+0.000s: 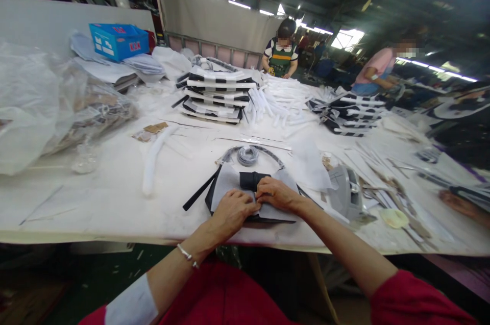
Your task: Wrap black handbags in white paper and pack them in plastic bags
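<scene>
My left hand [231,213] and my right hand [277,194] meet near the table's front edge, fingers curled and pinching a grey-white fabric piece [226,182] that lies over a black panel. A rolled black strap [252,180] sits just above my fingertips. A long black strip [199,191] runs out to the left. Beyond the piece lie a coiled grey cord [247,155] and a curved grey band.
The white work table [115,197] carries stacks of black-and-white pieces [216,95], [350,113], white tubes [281,100], plastic bags [46,105] at left, a blue box [118,41], a grey tool [344,190] and paper strips at right. Two people work at the far side.
</scene>
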Motion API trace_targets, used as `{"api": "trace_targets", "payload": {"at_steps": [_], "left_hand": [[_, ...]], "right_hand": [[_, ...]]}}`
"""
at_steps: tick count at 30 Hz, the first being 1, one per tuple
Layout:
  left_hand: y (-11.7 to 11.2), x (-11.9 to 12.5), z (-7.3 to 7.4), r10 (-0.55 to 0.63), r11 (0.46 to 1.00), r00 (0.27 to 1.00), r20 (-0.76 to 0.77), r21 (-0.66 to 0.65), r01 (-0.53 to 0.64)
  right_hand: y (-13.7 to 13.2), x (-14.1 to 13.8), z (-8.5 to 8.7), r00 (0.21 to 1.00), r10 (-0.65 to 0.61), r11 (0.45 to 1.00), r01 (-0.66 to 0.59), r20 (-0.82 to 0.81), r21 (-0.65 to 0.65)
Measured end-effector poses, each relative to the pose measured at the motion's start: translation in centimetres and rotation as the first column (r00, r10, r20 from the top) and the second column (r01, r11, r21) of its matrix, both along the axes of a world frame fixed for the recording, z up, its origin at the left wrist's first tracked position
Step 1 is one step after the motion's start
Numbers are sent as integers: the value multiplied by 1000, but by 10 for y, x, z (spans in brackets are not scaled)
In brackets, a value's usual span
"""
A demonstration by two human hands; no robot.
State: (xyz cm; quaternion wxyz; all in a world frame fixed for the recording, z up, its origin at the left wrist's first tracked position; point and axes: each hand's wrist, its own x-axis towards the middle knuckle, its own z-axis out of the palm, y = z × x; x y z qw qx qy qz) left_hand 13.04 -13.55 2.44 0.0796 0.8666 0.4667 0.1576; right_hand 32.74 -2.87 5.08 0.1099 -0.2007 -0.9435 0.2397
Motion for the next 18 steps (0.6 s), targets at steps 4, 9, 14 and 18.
{"api": "trace_targets", "payload": {"at_steps": [4, 9, 14, 18], "left_hand": [[2, -3, -1, -10, 1000, 999, 35, -20, 10], [2, -6, -2, -20, 999, 998, 65, -23, 22], [-3, -2, 1, -1, 1000, 999, 35, -25, 2], [-3, 0, 1, 18, 999, 1000, 1, 35, -18]], "right_hand": [[2, -5, 2, 996, 54, 997, -58, 76, 58], [-2, -8, 9, 973, 103, 991, -118, 207, 63], [-20, -7, 7, 953, -284, 948, 295, 103, -117], [-42, -5, -13, 890, -456, 889, 455, -20, -45]]}}
